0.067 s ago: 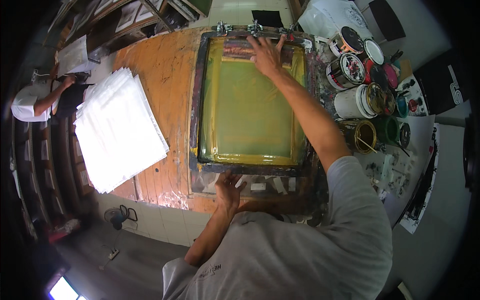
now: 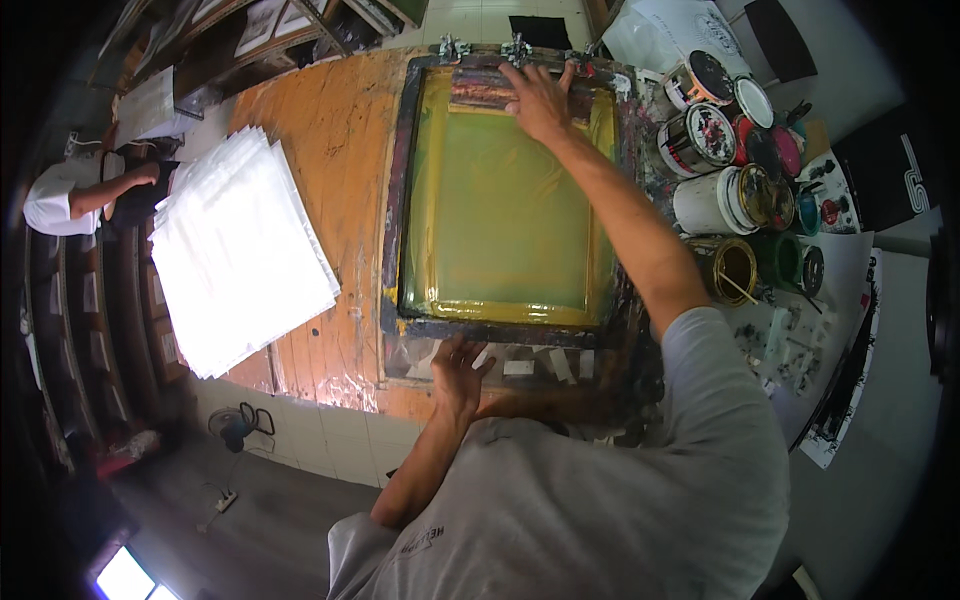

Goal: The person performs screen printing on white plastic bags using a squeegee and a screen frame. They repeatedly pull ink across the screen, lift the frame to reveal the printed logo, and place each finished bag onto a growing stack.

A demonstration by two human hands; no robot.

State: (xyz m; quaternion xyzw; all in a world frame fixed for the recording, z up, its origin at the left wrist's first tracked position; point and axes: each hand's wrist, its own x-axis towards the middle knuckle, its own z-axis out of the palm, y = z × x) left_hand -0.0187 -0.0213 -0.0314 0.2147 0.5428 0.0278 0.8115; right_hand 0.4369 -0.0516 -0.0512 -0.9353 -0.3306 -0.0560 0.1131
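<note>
A screen-printing frame [image 2: 395,215] with dark edges and yellow-green mesh [image 2: 510,210] lies on the wooden table before me. At its far end rests a long, ink-stained squeegee [image 2: 480,88]. My right hand [image 2: 543,108] reaches across the mesh and grips the squeegee from above, fingers spread over its far side and thumb nearer me. My left hand [image 2: 459,376] is at the frame's near edge, palm up, with its fingertips at the dark rail and its thumb apart. Whether those fingertips reach under the rail is hidden.
Metal hinge clamps [image 2: 516,48] line the frame's far rail. A stack of white sheets [image 2: 245,255] lies left on the wooden table [image 2: 330,180]. Ink tubs [image 2: 705,205] crowd the right side. Another person [image 2: 65,205] is at far left near shelves; a fan [image 2: 235,425] stands below.
The whole view has shifted slightly. The other person's arm at far left has moved a little. My hands keep nearly the same places on the squeegee and by the near rail.
</note>
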